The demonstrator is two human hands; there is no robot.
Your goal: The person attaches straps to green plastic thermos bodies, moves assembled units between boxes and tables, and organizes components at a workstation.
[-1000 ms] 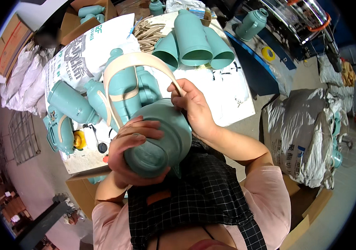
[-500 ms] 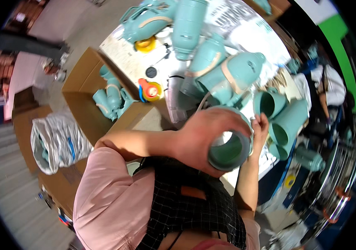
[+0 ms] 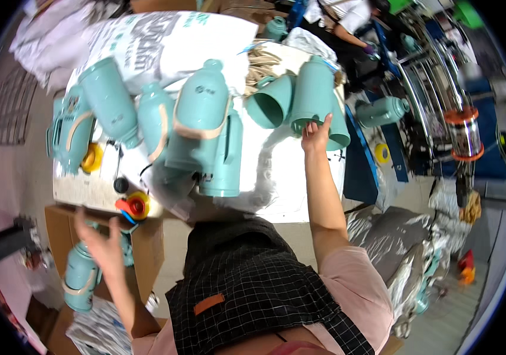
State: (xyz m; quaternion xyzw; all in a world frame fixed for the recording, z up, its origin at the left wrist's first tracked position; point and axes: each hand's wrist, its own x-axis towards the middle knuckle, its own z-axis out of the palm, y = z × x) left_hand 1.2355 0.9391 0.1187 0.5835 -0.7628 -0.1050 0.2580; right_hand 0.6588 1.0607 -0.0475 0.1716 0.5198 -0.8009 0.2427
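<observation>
My left hand (image 3: 102, 245), a little smeared, has its fingers spread above the cardboard box (image 3: 149, 254) at the lower left, holding nothing. Just beneath it a teal vacuum flask casing (image 3: 81, 278) with a beige handle lies at the box. At the right of the table, my right hand (image 3: 315, 136) grips the near rim of a teal flask casing (image 3: 313, 89), some fingers at its open end and one stretched out. Another open casing (image 3: 272, 102) lies left of that one. Several more casings with beige handles, such as one standing centrally (image 3: 202, 97), fill the table's middle and left.
A big white printed sack (image 3: 170, 41) covers the table's far side, beside a bundle of beige strips (image 3: 262, 65). Orange and yellow tape rolls (image 3: 137, 206) sit near the left edge. A co-worker (image 3: 347, 26) sits far right, near a metal rack (image 3: 442, 77).
My view has swung to the right. Both hands have parted from the casing held before me; my left hand has gone to the box, my right to another casing on the table.
</observation>
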